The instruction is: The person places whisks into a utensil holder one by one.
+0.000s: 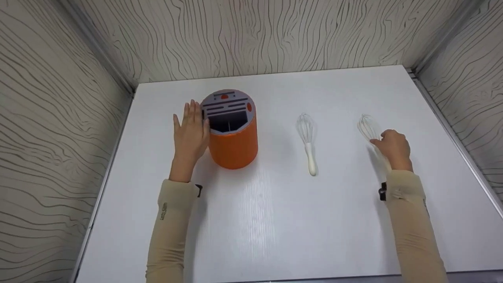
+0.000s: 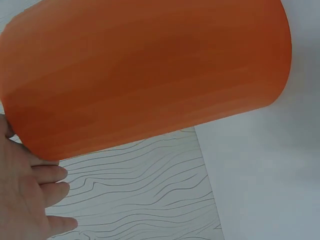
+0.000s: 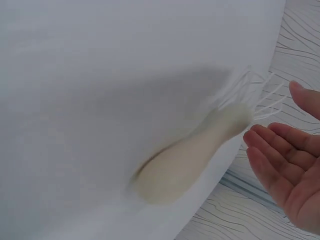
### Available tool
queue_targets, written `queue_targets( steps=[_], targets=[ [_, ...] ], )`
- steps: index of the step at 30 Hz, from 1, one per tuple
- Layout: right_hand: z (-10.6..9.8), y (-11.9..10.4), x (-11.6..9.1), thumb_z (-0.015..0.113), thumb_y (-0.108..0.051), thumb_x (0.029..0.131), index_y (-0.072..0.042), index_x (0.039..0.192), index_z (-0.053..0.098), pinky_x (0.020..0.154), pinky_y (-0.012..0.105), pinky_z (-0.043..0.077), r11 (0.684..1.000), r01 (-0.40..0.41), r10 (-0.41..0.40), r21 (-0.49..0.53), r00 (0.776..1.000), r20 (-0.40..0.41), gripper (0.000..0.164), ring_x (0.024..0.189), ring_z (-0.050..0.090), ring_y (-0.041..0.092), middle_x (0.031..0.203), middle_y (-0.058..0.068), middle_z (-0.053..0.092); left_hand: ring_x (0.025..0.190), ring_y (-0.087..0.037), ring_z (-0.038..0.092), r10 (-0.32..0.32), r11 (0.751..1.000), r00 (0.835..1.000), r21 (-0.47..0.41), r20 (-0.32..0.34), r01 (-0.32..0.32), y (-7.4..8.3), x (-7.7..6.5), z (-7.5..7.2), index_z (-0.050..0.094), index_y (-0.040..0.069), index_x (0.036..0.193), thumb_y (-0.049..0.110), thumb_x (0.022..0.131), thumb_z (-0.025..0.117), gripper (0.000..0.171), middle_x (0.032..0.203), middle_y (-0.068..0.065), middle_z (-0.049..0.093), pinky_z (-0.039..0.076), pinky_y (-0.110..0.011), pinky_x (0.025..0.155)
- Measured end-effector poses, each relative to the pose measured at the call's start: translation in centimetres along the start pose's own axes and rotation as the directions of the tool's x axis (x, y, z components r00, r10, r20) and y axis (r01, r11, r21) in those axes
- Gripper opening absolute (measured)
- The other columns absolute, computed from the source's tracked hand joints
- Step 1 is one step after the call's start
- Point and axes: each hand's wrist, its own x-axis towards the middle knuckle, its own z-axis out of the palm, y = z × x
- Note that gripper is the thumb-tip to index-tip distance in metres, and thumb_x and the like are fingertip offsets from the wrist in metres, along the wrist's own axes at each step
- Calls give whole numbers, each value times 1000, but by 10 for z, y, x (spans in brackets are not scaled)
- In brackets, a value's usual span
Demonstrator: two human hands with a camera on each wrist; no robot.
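My left hand (image 1: 190,135), its fingers straight, lies along the left side of an orange cylindrical knife block (image 1: 234,151). In the left wrist view the fingertips meet the block's orange wall (image 2: 150,75) near its top. A white whisk (image 1: 367,127) lies at the right, with my right hand (image 1: 393,147) over its neck. In the right wrist view the thumb and fingers (image 3: 272,175) stand apart beside the wires, not visibly closed round them. The whisk's pale handle (image 3: 180,165) points back toward the wrist.
A second white whisk (image 1: 308,145) lies between the block and the right hand, handle toward the front. The block's grey top (image 1: 230,103) has slots and a large divided opening. Wood-grain panels (image 1: 267,39) border the white table (image 1: 275,220) at the back and sides.
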Motion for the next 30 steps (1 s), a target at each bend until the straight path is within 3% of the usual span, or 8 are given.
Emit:
queue_targets(
  steps=[6, 13, 20, 25, 30],
  targets=[
    [10, 12, -3, 64, -19, 86, 24, 114, 50, 74, 53, 46, 997, -55, 53, 55, 998, 43, 53, 90, 57, 48, 106, 40, 55, 143, -26, 11, -1, 1000, 1000, -1, 1, 1, -2, 0, 1, 20, 1, 149, 32, 102, 25, 57, 155, -12, 19, 3, -53, 111],
    [19, 19, -2, 66, -11, 83, 23, 108, 54, 75, 53, 45, 993, -56, 57, 105, 998, -7, 44, 91, 55, 51, 105, 40, 56, 143, -27, 13, 8, 1000, 1000, -13, -25, -8, -2, -1, 3, 21, 0, 149, 30, 102, 27, 56, 154, -13, 22, 5, -55, 111],
    [20, 19, -2, 65, -19, 87, 20, 110, 56, 70, 37, 47, 981, -91, 92, 171, 996, 0, 46, 92, 57, 43, 107, 36, 57, 143, -27, 14, 10, 1000, 999, -23, -37, -11, -3, 0, 5, 22, 0, 148, 29, 101, 27, 56, 154, -13, 23, 7, -55, 111],
    [22, 15, -7, 61, -25, 91, 17, 121, 51, 63, 18, 45, 933, -171, 159, 316, 985, 66, 53, 90, 57, 27, 117, 33, 54, 143, -27, 14, 14, 1000, 999, -26, -44, -15, -3, 0, 5, 22, -1, 148, 29, 101, 27, 56, 153, -13, 23, 6, -54, 111],
    [28, 15, -8, 60, -27, 91, 15, 125, 48, 64, 13, 46, 873, -226, 204, 433, 974, 95, 55, 76, 52, 2, 117, 24, 52, 143, -28, 14, 19, 1000, 998, -24, -52, -20, -3, 0, 6, 22, -1, 148, 28, 102, 27, 55, 153, -14, 23, 6, -54, 111]
  ],
)
